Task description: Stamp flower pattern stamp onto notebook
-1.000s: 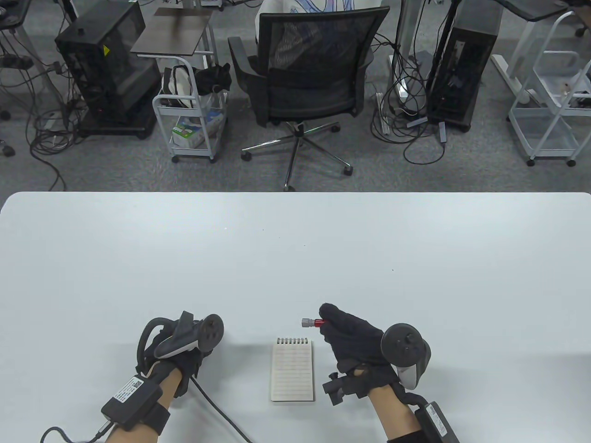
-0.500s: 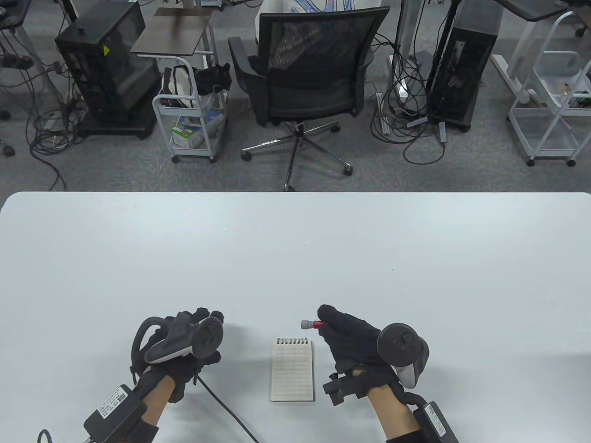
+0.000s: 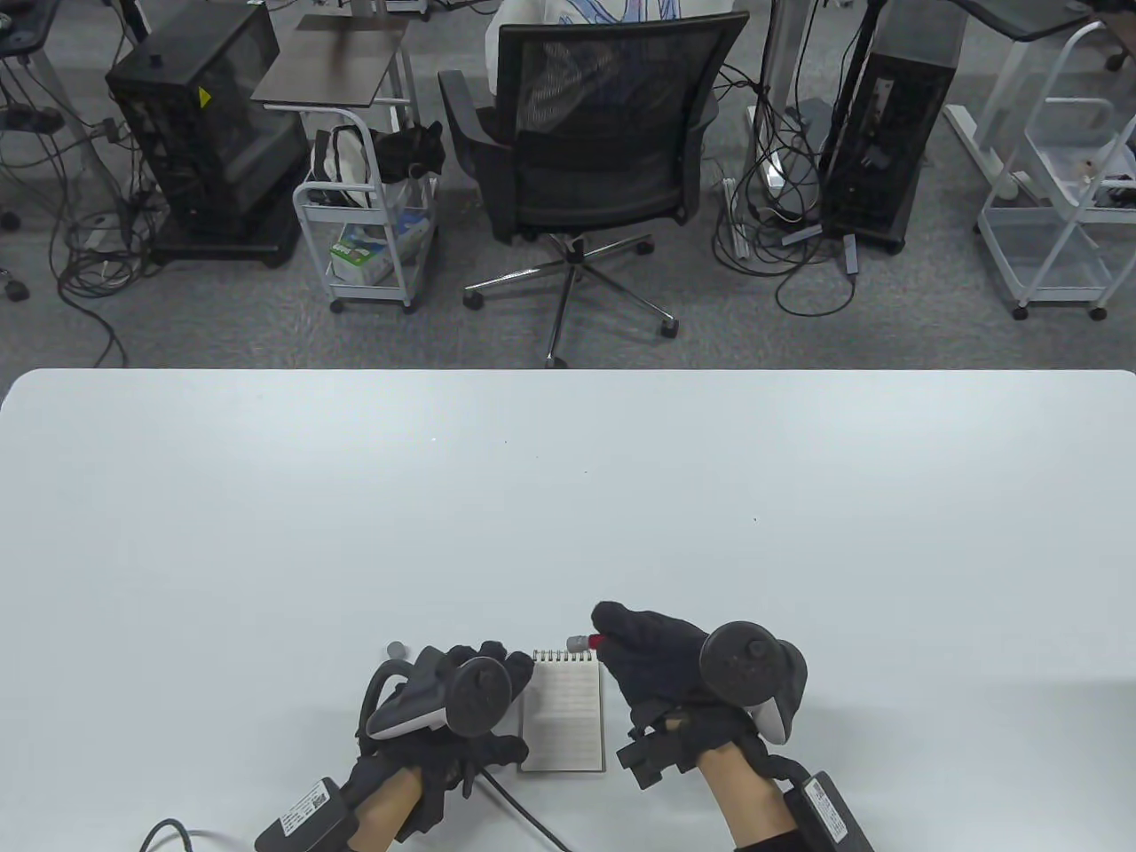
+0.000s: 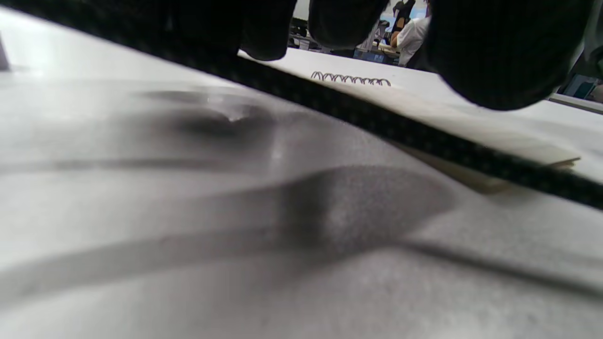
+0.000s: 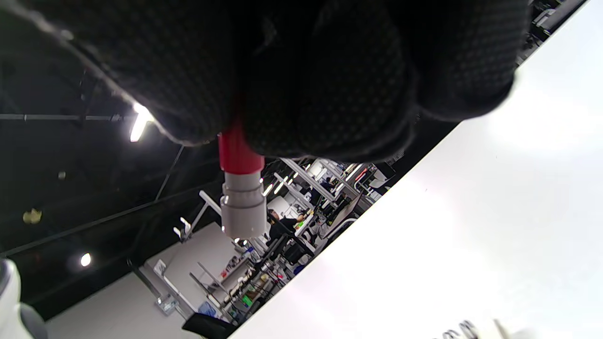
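White table (image 3: pixel 568 497), my left hand (image 3: pixel 461 710) fingers on notebook (image 3: pixel 568 719) left edge, small cap (image 3: pixel 396 650) beside it, left wrist: fingertips (image 4: pixel 499 52) over coil, right wrist: my right hand (image 5: pixel 301 70) fisted round red stamp (image 5: pixel 241 188), grey tip out.

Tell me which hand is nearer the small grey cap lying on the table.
Left. The left hand sits just right of the grey cap; the right hand, gripping the stamp, is beyond the notebook.
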{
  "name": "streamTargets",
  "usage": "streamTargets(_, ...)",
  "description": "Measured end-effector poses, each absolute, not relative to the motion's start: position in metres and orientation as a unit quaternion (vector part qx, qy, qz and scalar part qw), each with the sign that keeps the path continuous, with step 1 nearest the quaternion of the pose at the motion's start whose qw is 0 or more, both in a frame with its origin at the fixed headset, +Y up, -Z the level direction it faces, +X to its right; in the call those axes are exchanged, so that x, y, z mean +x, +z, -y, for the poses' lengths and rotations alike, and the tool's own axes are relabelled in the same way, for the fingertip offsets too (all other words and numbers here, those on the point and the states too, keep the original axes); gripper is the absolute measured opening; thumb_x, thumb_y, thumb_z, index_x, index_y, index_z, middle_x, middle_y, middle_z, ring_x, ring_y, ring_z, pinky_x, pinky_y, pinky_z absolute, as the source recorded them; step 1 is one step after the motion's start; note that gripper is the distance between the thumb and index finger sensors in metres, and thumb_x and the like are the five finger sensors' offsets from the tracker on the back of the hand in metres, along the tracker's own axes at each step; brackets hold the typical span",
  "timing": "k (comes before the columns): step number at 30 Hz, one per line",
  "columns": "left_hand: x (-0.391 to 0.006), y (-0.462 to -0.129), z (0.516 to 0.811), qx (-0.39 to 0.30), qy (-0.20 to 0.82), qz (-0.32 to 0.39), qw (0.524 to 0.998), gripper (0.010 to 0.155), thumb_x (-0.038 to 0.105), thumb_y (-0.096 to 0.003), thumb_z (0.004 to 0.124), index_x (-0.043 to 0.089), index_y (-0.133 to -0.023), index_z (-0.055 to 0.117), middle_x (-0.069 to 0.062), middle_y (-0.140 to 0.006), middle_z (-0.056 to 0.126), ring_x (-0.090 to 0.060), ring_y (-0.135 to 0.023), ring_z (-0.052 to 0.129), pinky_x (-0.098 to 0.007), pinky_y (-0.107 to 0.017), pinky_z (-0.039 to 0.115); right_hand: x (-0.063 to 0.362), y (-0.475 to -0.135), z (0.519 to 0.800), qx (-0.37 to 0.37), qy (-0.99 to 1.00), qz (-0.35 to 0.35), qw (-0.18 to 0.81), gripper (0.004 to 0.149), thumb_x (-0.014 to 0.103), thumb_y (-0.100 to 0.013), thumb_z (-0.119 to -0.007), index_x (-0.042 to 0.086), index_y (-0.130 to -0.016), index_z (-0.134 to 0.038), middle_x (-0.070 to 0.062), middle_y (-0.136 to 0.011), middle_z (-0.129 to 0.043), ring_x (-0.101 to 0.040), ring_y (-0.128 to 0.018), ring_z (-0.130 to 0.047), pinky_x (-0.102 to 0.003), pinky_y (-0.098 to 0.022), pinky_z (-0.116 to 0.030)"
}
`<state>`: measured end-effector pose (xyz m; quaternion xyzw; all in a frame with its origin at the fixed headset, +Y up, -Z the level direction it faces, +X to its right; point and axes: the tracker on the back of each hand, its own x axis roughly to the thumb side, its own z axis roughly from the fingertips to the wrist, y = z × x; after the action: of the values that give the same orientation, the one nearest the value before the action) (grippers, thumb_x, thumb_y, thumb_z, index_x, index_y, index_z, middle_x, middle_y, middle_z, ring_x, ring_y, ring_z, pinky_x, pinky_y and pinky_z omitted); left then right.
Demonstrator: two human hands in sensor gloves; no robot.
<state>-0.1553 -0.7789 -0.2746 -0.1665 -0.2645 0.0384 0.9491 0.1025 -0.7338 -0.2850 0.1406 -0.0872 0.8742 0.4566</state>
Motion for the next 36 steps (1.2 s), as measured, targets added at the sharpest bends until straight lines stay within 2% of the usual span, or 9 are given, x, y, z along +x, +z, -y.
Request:
streamTargets(18, -0.147, -0.269, 0.794, -0.177, -0.007, 0.277, 0.944, 0.09, 0.063, -0.033, 0.075, 0.023, -0.107, 0.044, -0.019, -0.112, 0.041, -0.047, -0.097, 0.048, -0.063, -0.065, 0.047, 0.049, -0.272, 0.738, 0.245, 0.922, 0.062, 0.292, 0.041, 0.032, -0.038, -0.091, 0.02, -0.078, -0.09, -0.014, -0.061, -0.095, -0.029, -0.041, -0.1, -0.052, -0.042, -0.08)
streamTargets(26, -0.147, -0.267, 0.795, -0.175, -0.012, 0.275, 0.945, 0.089, 0.063, -0.033, 0.075, 0.023, -0.107, 0.043, -0.019, -0.112, 0.039, -0.047, -0.098, 0.046, -0.063, -0.065, 0.047, 0.018, -0.265, 0.746, 0.303, 0.935, 0.039, 0.18, 0.041, 0.032, -0.038, -0.09, 0.021, -0.077, -0.09, -0.013, -0.061, -0.096, -0.029, -0.041, -0.1, -0.052, -0.042, -0.08)
streamTargets(36, -0.147, -0.266, 0.794, -0.177, -0.014, 0.275, 0.945, 0.09, 0.063, -0.0331, 0.074, 0.023, -0.107, 0.042, -0.019, -0.112, 0.038, -0.047, -0.098, 0.045, -0.063, -0.065, 0.046, 0.004, -0.264, 0.756, 0.308, 0.94, 0.028, 0.142, 0.041, 0.032, -0.038, -0.09, 0.021, -0.077, -0.09, -0.013, -0.062, -0.095, -0.03, -0.042, -0.099, -0.053, -0.044, -0.079)
